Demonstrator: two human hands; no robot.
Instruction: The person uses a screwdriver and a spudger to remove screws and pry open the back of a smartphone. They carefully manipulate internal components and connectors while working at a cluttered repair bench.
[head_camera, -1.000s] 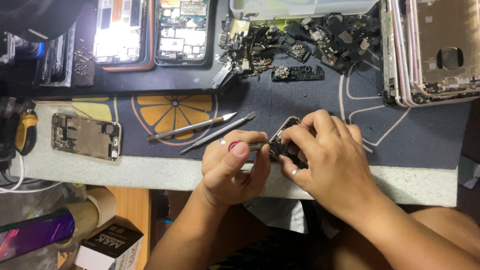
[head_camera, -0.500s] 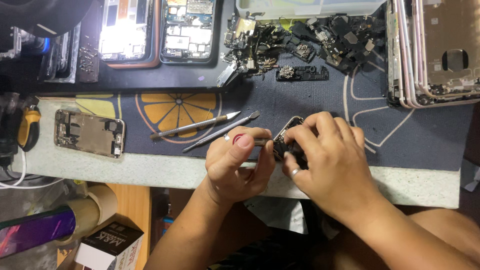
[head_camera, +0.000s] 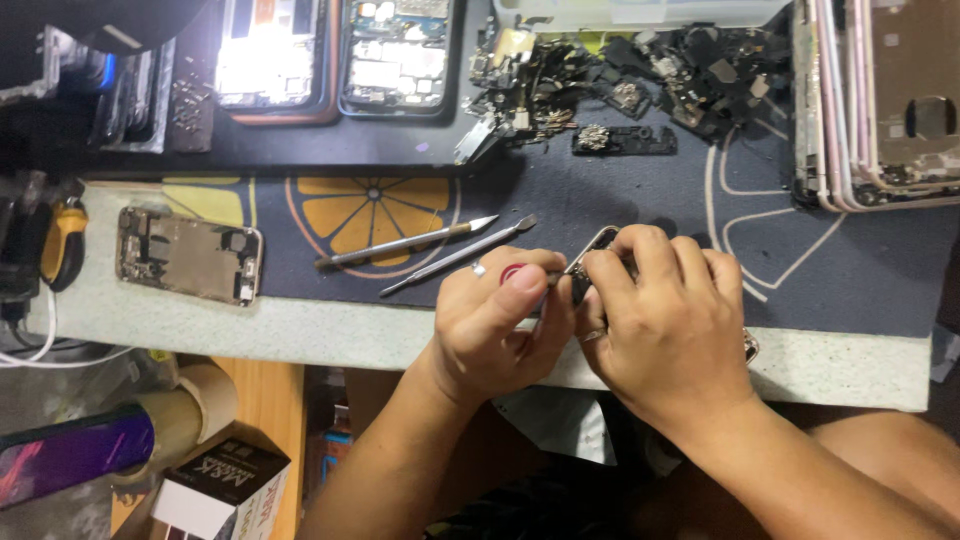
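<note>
My right hand (head_camera: 668, 322) is wrapped over a small phone frame (head_camera: 597, 243) at the near edge of the dark work mat (head_camera: 620, 205), hiding most of it; only a metal corner shows. My left hand (head_camera: 497, 322) is closed around a thin tool whose tip goes between the fingers toward that frame. The thumbnail is painted red and a ring sits on a finger. Both hands touch each other over the frame.
A metal spudger (head_camera: 455, 257) and a knife-like tool (head_camera: 405, 242) lie left of the hands. An opened phone body (head_camera: 188, 255) rests at the left. Opened phones (head_camera: 390, 50), a pile of small parts (head_camera: 610, 75) and stacked phone housings (head_camera: 885, 100) line the back. Boxes sit below the bench edge.
The hands stay together on the frame and have shifted only slightly; the view has drifted a little. The tools on the mat have not moved.
</note>
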